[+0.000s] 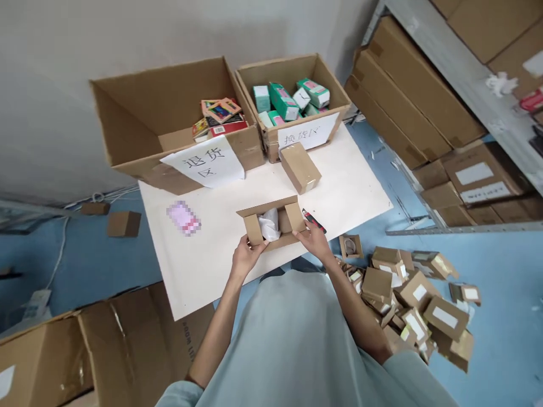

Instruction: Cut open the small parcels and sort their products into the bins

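Observation:
A small opened cardboard box (274, 222) sits near the front edge of the white table (203, 265), flaps up, with white wrapping (270, 225) inside. My left hand (245, 255) grips its left flap and front corner. My right hand (313, 237) holds its right side, fingers curled on the cardboard. A red and black cutter (314, 220) lies on the table just beyond my right hand.
A sealed small box (300, 167) lies behind. Two large open cartons stand at the back: the left one (169, 121) holds colourful packs, the right one (292, 99) green packs. Opened small boxes (418, 305) litter the blue floor at right. Shelving with cartons (424, 96) is at right.

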`<state>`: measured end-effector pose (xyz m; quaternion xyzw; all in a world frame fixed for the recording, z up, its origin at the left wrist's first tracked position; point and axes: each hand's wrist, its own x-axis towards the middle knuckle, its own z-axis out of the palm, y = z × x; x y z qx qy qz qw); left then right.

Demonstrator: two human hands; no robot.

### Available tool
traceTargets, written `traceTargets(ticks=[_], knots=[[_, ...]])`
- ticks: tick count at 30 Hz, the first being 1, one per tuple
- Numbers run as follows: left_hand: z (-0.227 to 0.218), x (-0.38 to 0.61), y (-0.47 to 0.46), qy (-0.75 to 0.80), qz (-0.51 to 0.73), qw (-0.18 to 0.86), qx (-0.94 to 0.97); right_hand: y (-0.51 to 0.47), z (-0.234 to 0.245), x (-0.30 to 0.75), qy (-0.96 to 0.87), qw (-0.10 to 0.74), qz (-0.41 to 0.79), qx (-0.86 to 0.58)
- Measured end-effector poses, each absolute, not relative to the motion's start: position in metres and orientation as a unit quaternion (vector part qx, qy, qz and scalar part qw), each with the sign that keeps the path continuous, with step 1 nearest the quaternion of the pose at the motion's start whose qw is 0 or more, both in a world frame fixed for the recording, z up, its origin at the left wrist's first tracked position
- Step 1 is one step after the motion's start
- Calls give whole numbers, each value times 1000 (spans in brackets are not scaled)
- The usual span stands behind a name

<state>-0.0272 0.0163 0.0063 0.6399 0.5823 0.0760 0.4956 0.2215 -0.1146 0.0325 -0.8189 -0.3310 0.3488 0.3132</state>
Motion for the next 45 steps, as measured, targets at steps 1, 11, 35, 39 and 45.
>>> traceTargets(ticks=[1, 11, 35, 39, 45], knots=[[13, -26, 15, 571, 73, 487, 656, -123, 40, 215, -315, 319, 334, -829], [49, 13, -19, 357, 9, 591, 724, -249, 70, 140, -62, 341, 206, -915], [140, 253, -378, -166, -300, 622, 704, -629, 119, 79, 357, 603, -194, -687], [170, 270, -474, -283, -309, 662, 622, -685, 124, 59, 397, 621, -360, -572], [177, 261, -528, -318, -353, 649, 594, -710, 98, 50, 461, 617, -380, -512]])
